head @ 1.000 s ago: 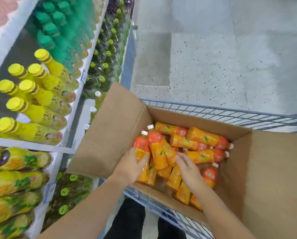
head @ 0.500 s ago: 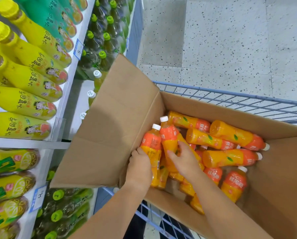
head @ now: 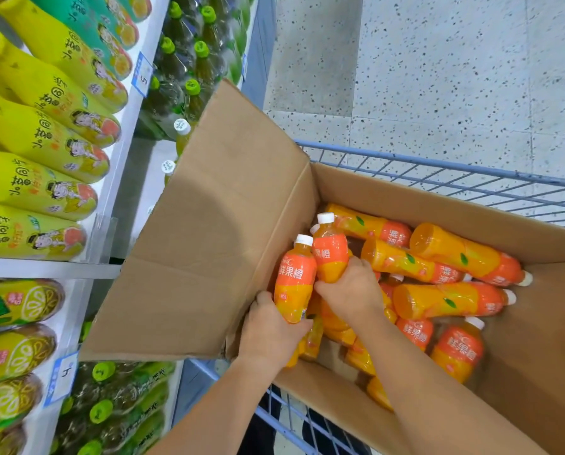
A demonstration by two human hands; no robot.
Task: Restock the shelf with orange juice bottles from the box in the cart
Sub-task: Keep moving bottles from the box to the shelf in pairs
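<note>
An open cardboard box (head: 356, 192) sits in a blue wire cart (head: 438, 172) and holds several orange juice bottles with white caps, most lying flat, such as one (head: 452, 298) at the right. My left hand (head: 271, 333) grips the base of an upright orange juice bottle (head: 295, 280) at the box's left corner. Beside it, my right hand (head: 350, 290) is wrapped around the base of a second upright bottle (head: 330, 251). The two bottles touch each other.
The box's big left flap (head: 215, 224) stands out toward the shelf (head: 110, 205) on the left. The shelf carries yellow bottles (head: 41, 139), lime-labelled bottles (head: 15, 349) and green-capped bottles (head: 189, 60) lower down. Speckled floor (head: 455, 77) lies beyond the cart.
Both hands have closed around a bottle each and raised them upright, higher out of the pile. The view has moved closer to the box and the shelf.
</note>
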